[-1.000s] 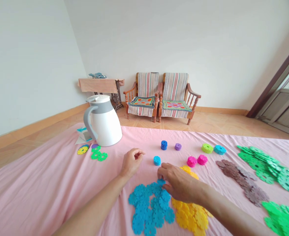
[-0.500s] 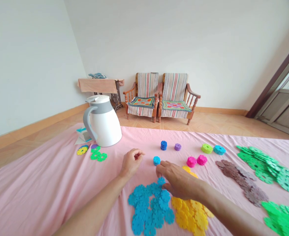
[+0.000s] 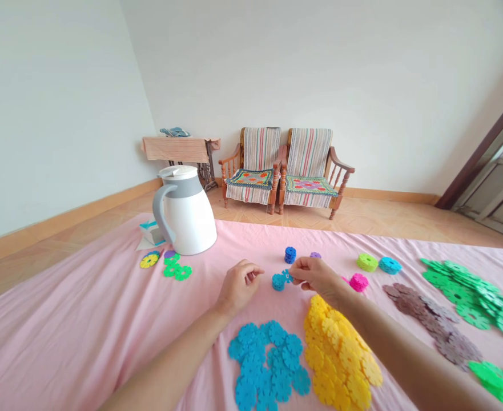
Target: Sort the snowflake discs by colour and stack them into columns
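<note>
Between its thumb and fingers my right hand pinches a blue snowflake disc, held upright just beside a short stack of blue discs. To the left of that stack hovers my left hand, its fingers curled together; I cannot make out anything in them. A loose heap of blue discs lies on the pink cloth in front of me. Next to it spreads a heap of yellow discs, partly under my right forearm. A dark blue stack stands behind the blue one.
A white-and-grey jug stands at the left, with green discs and a yellow disc before it. Pink, lime and blue stacks sit to the right. Brown and green heaps lie farther right.
My right hand has lifted a blue disc from the heap and carried it forward to the small blue stack. My left hand stays nearly in place; the view has shifted slightly.
</note>
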Demonstrator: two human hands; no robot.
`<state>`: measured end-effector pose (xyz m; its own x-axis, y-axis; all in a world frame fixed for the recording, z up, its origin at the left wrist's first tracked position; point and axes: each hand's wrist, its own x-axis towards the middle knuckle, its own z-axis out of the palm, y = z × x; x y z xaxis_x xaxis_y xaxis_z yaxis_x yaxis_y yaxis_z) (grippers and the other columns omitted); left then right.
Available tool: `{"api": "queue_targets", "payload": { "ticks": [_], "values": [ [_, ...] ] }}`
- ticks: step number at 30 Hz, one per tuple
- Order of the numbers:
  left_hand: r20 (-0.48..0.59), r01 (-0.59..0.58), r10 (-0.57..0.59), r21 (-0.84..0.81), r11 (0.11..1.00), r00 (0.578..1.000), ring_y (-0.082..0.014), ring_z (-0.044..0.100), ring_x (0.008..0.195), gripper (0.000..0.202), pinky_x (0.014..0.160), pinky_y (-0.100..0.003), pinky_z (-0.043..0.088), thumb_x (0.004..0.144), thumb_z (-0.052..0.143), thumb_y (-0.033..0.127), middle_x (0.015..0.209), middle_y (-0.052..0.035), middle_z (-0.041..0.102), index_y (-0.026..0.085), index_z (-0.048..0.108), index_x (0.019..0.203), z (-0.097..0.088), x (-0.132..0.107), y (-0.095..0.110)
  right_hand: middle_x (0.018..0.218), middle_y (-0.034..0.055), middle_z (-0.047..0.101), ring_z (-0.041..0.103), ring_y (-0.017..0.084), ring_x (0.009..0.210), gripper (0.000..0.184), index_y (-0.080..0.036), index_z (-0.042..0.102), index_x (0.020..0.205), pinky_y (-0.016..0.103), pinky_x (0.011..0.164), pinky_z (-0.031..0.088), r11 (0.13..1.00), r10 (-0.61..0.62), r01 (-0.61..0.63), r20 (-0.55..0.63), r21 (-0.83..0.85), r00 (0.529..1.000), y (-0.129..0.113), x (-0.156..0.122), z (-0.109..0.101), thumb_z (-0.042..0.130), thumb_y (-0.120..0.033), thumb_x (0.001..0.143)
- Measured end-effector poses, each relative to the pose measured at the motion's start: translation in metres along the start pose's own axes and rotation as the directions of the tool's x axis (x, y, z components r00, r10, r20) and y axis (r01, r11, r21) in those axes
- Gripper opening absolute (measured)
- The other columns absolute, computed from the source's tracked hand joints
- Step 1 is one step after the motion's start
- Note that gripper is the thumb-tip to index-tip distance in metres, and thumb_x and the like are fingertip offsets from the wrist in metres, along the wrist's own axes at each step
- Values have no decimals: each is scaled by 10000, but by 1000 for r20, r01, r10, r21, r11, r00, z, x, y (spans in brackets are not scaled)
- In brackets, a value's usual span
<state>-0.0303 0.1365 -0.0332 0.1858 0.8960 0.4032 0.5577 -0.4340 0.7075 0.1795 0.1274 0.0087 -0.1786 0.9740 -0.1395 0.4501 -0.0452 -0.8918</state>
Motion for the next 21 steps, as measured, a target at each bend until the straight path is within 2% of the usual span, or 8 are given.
{"api": "queue_targets", "payload": {
  "ticks": [3,7,21],
  "values": [
    [80,-80,79,20,997,994,-123,574,659,219,636,-223,464,757,515,101,790,-29,628,180,693,856,1,-3,5,635,4,589,549,97,595,141,-175,506,682,202,520,387,992,67,-65,-20,109,998,-1,7,0,548,-293,748],
    [146,-153,143,57,987,979,-152,591,756,239,689,-241,471,805,494,121,850,-49,625,192,690,921,3,-8,9,604,2,568,479,85,514,151,-165,535,643,202,450,316,976,138,-132,-23,173,990,-2,11,6,579,-289,716],
    [186,-267,242,121,956,952,-182,572,860,279,777,-277,466,809,460,65,859,-54,619,189,674,936,3,-11,12,577,7,598,431,69,422,169,-167,560,586,202,395,258,969,204,-203,8,144,979,5,20,11,637,-263,702]
  ]
}}
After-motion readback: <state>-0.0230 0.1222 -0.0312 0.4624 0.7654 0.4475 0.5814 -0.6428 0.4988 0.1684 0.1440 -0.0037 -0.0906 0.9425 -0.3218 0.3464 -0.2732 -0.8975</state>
